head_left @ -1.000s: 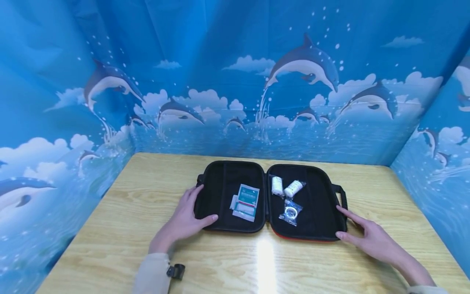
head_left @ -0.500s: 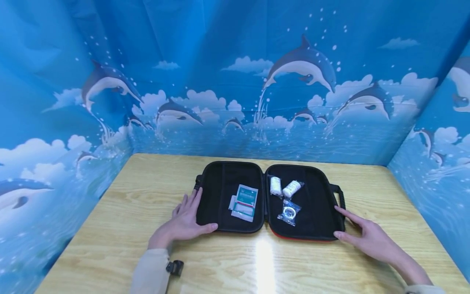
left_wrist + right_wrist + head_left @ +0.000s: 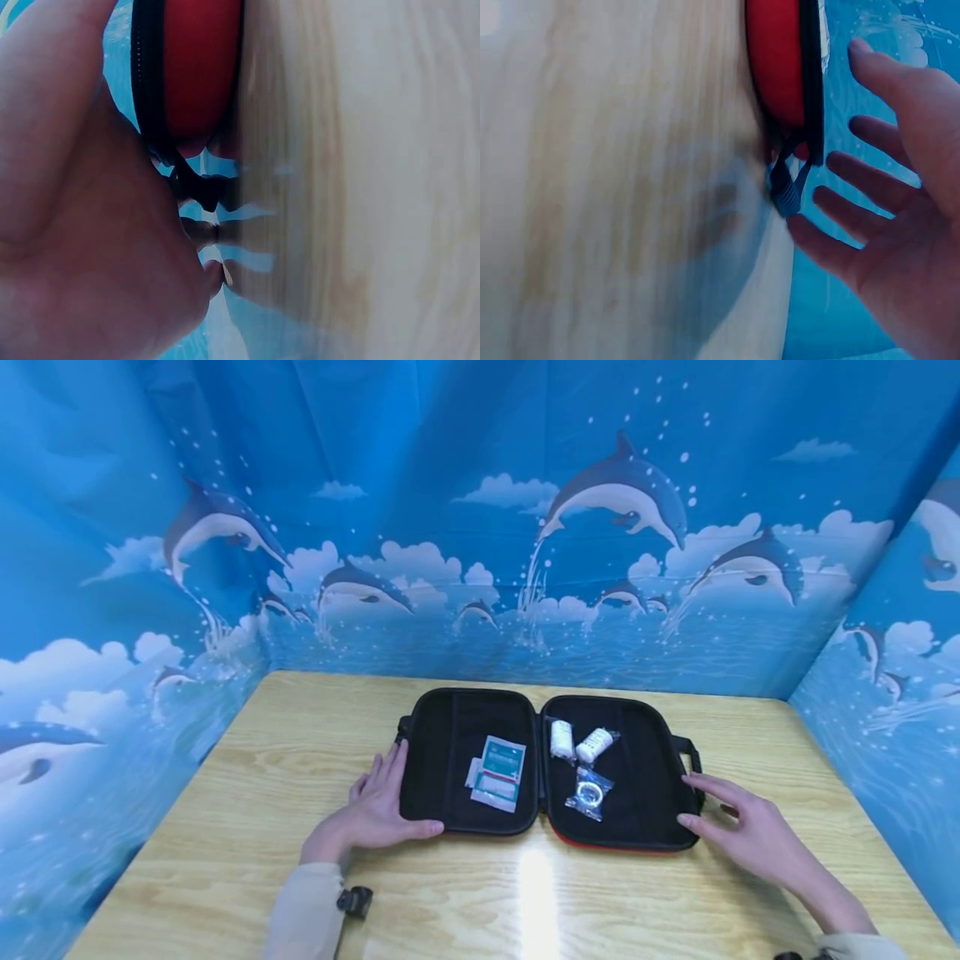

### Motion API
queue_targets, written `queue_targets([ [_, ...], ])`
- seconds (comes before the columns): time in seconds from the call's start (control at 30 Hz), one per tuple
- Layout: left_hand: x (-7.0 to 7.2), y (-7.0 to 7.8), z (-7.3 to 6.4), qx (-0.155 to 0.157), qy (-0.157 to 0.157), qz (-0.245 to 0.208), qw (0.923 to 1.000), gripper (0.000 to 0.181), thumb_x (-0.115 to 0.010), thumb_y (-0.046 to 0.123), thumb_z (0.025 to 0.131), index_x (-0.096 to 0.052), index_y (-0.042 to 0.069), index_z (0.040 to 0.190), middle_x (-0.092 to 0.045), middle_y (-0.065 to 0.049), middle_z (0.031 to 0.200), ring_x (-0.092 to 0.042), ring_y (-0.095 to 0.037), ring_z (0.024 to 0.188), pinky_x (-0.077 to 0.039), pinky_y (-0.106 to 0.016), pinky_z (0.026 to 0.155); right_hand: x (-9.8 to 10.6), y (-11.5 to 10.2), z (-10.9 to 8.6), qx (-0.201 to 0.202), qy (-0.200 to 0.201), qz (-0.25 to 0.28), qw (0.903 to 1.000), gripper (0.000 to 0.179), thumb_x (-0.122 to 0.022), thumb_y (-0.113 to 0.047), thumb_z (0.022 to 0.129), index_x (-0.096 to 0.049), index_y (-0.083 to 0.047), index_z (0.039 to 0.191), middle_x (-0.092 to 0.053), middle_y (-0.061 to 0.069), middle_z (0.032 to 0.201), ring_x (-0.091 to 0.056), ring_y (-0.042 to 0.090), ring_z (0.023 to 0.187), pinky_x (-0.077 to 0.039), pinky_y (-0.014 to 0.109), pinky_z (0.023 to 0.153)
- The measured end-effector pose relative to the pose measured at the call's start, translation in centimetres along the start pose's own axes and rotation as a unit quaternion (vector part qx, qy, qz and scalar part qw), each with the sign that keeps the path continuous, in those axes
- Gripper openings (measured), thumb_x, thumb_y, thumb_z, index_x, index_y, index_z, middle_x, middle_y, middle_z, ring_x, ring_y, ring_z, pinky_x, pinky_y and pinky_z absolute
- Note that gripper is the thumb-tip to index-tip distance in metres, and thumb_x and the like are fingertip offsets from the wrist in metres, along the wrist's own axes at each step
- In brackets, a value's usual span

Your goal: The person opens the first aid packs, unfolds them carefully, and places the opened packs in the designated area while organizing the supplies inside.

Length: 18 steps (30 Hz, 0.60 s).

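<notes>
An unfolded zip case (image 3: 465, 760), black inside and red outside, lies flat on the table. In its left half are green-and-white packets (image 3: 501, 768). Two white rolls (image 3: 596, 746) in clear wrap and a ring-shaped roll (image 3: 589, 794) in a clear bag lie in its right half. My left hand (image 3: 371, 810) lies at the case's left side, thumb at the near rim and fingers along the edge. The left wrist view shows the red shell (image 3: 199, 67) beyond this hand. My right hand (image 3: 753, 831) is by the right edge, its fingers spread apart in the right wrist view.
A black carry handle (image 3: 692, 758) sticks out from the case's right side. The wooden table (image 3: 450, 893) ends at a blue dolphin-print curtain (image 3: 420, 610) behind and at both sides. A dark wrist device (image 3: 355, 902) sits at the left sleeve.
My left fingers have shifted from over the left rim to outside it. My right hand has moved slightly, its fingertips still by the right edge. The case's contents look unmoved.
</notes>
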State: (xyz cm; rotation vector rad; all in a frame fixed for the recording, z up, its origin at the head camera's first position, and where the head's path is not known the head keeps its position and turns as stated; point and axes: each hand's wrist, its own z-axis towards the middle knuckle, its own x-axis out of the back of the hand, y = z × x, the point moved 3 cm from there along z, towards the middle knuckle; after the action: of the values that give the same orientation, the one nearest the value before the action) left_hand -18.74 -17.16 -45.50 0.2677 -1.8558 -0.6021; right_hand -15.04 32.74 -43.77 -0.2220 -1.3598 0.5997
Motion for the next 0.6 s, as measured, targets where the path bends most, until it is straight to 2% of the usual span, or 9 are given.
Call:
queue_targets([
  [0.1, 0.0, 0.0, 0.1, -0.001, 0.001, -0.003, 1.0, 0.14, -0.077, 0.072, 0.074, 0.014, 0.012, 0.164, 0.01, -0.014, 0.173, 0.009, -0.046, 0.158, -0.003, -0.071, 0.121, 0.0, -0.8, 0.5, 0.015, 0.034, 0.011, 0.9993, 0.046, -0.082, -0.029, 0.087, -0.07, -0.017, 0.13, -0.069, 0.013, 0.133, -0.055, -0.006, 0.122, -0.049, 0.006, 0.088],
  [0.17, 0.0, -0.1, 0.2, -0.001, 0.001, -0.01, 1.0, 0.141, -0.078, 0.071, 0.074, 0.013, 0.013, 0.164, 0.009, -0.014, 0.173, 0.009, -0.046, 0.158, -0.003, -0.071, 0.121, -0.2, -1.5, 0.9, 0.028, 0.053, 0.016, 0.9981, 0.042, -0.083, -0.027, 0.087, -0.073, -0.017, 0.126, -0.072, 0.011, 0.13, -0.046, -0.021, 0.118, -0.041, -0.002, 0.087],
  [0.2, 0.0, -0.1, 0.2, 0.0, 0.0, -0.012, 0.9999, 0.141, -0.078, 0.071, 0.074, 0.014, 0.013, 0.164, 0.008, -0.014, 0.174, 0.009, -0.045, 0.158, -0.003, -0.07, 0.121, -0.4, -1.9, 1.1, 0.035, 0.062, 0.018, 0.9973, 0.04, -0.084, -0.026, 0.086, -0.074, -0.017, 0.124, -0.072, 0.01, 0.128, -0.045, -0.023, 0.117, -0.037, -0.003, 0.089],
  [0.27, 0.0, -0.1, 0.2, 0.002, -0.002, -0.013, 0.9999, 0.141, -0.078, 0.071, 0.074, 0.015, 0.015, 0.164, 0.005, -0.014, 0.174, 0.01, -0.045, 0.158, -0.003, -0.069, 0.121, -0.8, -2.7, 1.5, 0.042, 0.068, 0.014, 0.9967, 0.037, -0.083, -0.026, 0.087, -0.075, -0.017, 0.122, -0.074, 0.009, 0.126, -0.056, -0.012, 0.118, -0.036, -0.002, 0.09],
  [0.3, 0.0, -0.1, 0.3, 0.003, -0.002, -0.013, 0.9999, 0.141, -0.078, 0.071, 0.073, 0.015, 0.015, 0.164, 0.003, -0.015, 0.174, 0.009, -0.045, 0.158, -0.003, -0.069, 0.121, -1.0, -3.1, 1.8, 0.044, 0.068, 0.01, 0.9967, 0.036, -0.083, -0.027, 0.087, -0.075, -0.017, 0.121, -0.074, 0.008, 0.125, -0.061, -0.003, 0.119, -0.039, 0.002, 0.092],
  [0.37, 0.0, -0.1, 0.3, 0.008, -0.004, -0.011, 0.9999, 0.142, -0.078, 0.072, 0.073, 0.016, 0.017, 0.164, 0.0, -0.016, 0.173, 0.009, -0.044, 0.159, -0.003, -0.068, 0.122, -1.4, -3.8, 2.2, 0.047, 0.062, 0.0, 0.997, 0.035, -0.082, -0.028, 0.088, -0.076, -0.017, 0.12, -0.074, 0.006, 0.124, -0.066, 0.017, 0.119, -0.045, 0.014, 0.095],
  [0.43, 0.0, -0.1, 0.4, 0.011, -0.005, -0.012, 0.9999, 0.142, -0.078, 0.072, 0.072, 0.016, 0.017, 0.164, -0.001, -0.017, 0.173, 0.009, -0.044, 0.159, -0.002, -0.067, 0.122, -1.7, -4.5, 2.5, 0.048, 0.048, -0.003, 0.9977, 0.035, -0.081, -0.029, 0.089, -0.075, -0.016, 0.121, -0.074, 0.006, 0.125, -0.067, 0.033, 0.116, -0.051, 0.032, 0.094],
  [0.5, -0.1, -0.2, 0.4, 0.012, -0.007, -0.014, 0.9998, 0.142, -0.078, 0.072, 0.072, 0.016, 0.018, 0.164, 0.0, -0.017, 0.173, 0.009, -0.043, 0.159, -0.002, -0.066, 0.122, -2.1, -5.1, 2.9, 0.054, 0.038, -0.002, 0.9978, 0.036, -0.081, -0.029, 0.089, -0.075, -0.016, 0.122, -0.074, 0.006, 0.124, -0.069, 0.033, 0.116, -0.051, 0.048, 0.092],
  [0.6, -0.1, -0.2, 0.5, 0.011, -0.009, -0.017, 0.9998, 0.142, -0.078, 0.072, 0.072, 0.016, 0.017, 0.164, 0.0, -0.016, 0.173, 0.01, -0.043, 0.159, -0.002, -0.067, 0.122, -2.7, -5.9, 3.4, 0.063, 0.025, 0.007, 0.9977, 0.036, -0.081, -0.028, 0.089, -0.075, -0.015, 0.122, -0.074, 0.006, 0.123, -0.07, 0.033, 0.113, -0.053, 0.053, 0.089],
])
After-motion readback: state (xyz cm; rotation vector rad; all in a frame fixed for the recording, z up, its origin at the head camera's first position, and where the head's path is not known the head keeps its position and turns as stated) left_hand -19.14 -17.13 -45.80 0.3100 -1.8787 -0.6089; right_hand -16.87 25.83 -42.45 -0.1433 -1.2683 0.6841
